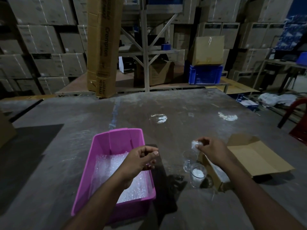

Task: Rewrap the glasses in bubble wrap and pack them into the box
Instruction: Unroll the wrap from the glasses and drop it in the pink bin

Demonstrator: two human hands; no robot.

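Lowest in the frame, two bare forearms reach up from the bottom edge over a grey, scuffed table (pixel 182 105). At lower left stands a pink plastic bin (pixel 101 146), open-topped, its floor covered by sheets of bubble wrap (pixel 106 166); nothing else can be made out inside it. The left hand (pixel 141 159) hovers over the bin's right edge, fingers curled nearly closed with the thumb pressed toward them; whether it pinches a film of wrap cannot be told. Just right of centre two clear glasses sit on the table beside each other: the nearer glass (pixel 197 175) upright with a bright white glint inside, the farther glass (pixel 188 161) just behind it, tilted or upright I cannot tell. The right hand (pixel 211 150) is above them, fingertips closed on a small bunched piece of bubble wrap (pixel 195 144). At right lies the cardboard box (pixel 259 155), open with its flaps spread; the visible part of its inside looks bare. Farther up, two pale reflections shine on the tabletop. Beyond the table, a blue crate (pixel 205 74) sits on a low platform under a brown carton, and stacked cartons (pixel 41 39) fill the upper frame.
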